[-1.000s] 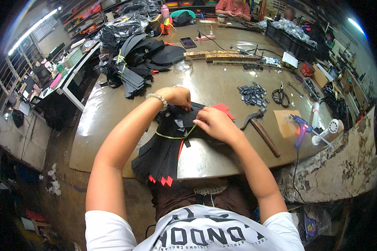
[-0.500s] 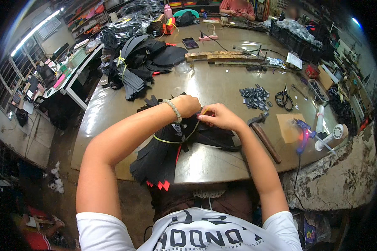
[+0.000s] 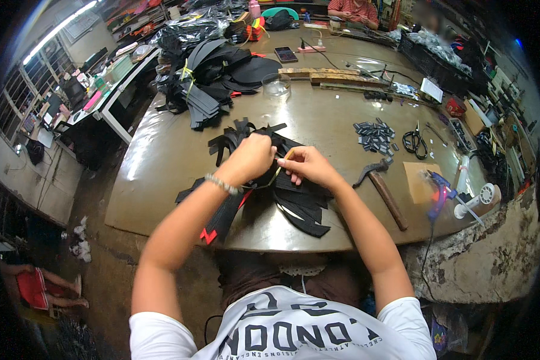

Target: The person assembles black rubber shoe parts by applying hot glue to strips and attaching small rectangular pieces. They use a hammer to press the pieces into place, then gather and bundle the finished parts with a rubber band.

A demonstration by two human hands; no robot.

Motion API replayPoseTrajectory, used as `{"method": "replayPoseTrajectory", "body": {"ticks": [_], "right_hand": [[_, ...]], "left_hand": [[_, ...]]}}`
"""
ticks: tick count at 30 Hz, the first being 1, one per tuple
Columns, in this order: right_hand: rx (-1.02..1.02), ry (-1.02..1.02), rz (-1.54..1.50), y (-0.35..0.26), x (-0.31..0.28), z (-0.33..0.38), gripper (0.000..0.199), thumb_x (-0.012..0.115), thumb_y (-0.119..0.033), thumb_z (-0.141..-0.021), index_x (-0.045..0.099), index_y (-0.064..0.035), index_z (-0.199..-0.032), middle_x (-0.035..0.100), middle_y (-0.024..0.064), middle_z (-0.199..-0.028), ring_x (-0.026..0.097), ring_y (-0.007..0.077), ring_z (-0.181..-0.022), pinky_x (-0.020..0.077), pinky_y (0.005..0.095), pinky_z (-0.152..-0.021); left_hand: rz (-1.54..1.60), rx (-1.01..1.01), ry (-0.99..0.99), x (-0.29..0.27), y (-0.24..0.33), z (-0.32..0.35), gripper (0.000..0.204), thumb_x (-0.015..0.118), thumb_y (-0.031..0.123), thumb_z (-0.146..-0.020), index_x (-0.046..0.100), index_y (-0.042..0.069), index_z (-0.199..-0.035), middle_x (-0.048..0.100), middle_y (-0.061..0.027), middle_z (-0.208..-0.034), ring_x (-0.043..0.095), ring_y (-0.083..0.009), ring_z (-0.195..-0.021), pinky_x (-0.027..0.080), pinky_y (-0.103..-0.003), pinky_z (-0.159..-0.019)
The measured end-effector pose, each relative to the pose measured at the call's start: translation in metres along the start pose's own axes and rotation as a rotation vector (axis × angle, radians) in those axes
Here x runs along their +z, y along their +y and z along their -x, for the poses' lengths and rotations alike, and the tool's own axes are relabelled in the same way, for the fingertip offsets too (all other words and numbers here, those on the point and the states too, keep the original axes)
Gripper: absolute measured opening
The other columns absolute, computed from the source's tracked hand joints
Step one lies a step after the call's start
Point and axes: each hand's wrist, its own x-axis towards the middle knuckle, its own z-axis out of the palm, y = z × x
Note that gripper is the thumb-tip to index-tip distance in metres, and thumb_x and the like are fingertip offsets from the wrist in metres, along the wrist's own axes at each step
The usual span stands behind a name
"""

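Observation:
A bundle of black fabric-like strips (image 3: 303,207) lies fanned out on the table below my hands, some with red ends. A thin pale yellow tie (image 3: 275,176) runs round its middle, partly covered by my hands. My right hand (image 3: 311,167) pinches the tie between thumb and fingers at the bundle's right side. Just left of it, my left hand (image 3: 252,159) is closed in a fist over the bundle; what it grips is hidden. A beaded bracelet (image 3: 221,183) circles my left wrist.
Right of the bundle lie a hammer (image 3: 387,200), small dark pieces (image 3: 374,137), black scissors (image 3: 414,143) and a blue glue gun (image 3: 443,189). A larger tied bundle (image 3: 204,99) sits at far left. Wooden bars (image 3: 342,78) lie farther back. Another person (image 3: 353,11) sits across the table.
The loop of the tie has drawn in toward my hands, and the strips have shifted and spread. My left hand has moved slightly left and down.

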Motion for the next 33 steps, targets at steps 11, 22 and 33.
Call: {"method": "replayPoseTrajectory", "body": {"ticks": [11, 22, 33], "right_hand": [[-0.033, 0.308, -0.021, 0.016, 0.045, -0.008, 0.025, 0.059, -0.025, -0.097, 0.060, -0.0008, -0.093, 0.062, 0.0059, -0.071, 0.056, 0.0095, -0.044, 0.0431, 0.0238, -0.037], [-0.416, 0.327, 0.155, -0.004, 0.079, 0.003, 0.021, 0.062, -0.021, -0.097, 0.060, -0.0025, -0.088, 0.060, -0.0018, -0.071, 0.049, 0.0017, -0.062, 0.0381, 0.0196, -0.054], [-0.069, 0.337, -0.040, 0.001, 0.069, 0.006, 0.026, 0.065, -0.024, -0.095, 0.066, 0.0009, -0.089, 0.061, -0.0003, -0.063, 0.051, 0.0041, -0.052, 0.0400, 0.0209, -0.049]], "left_hand": [[0.319, -0.087, 0.510, 0.048, 0.021, 0.099, 0.013, 0.067, 0.008, -0.086, 0.061, -0.003, -0.083, 0.061, -0.0174, -0.080, 0.060, -0.0353, -0.073, 0.048, -0.042, -0.068], [0.481, 0.090, 0.382, 0.017, 0.012, 0.107, 0.012, 0.069, 0.008, -0.087, 0.063, -0.003, -0.088, 0.062, -0.0115, -0.077, 0.065, -0.0225, -0.065, 0.053, -0.032, -0.057], [-0.029, 0.086, 0.220, 0.022, 0.026, 0.089, 0.012, 0.061, 0.006, -0.081, 0.061, -0.003, -0.089, 0.060, -0.0183, -0.087, 0.065, -0.0316, -0.080, 0.054, -0.039, -0.068]]}}
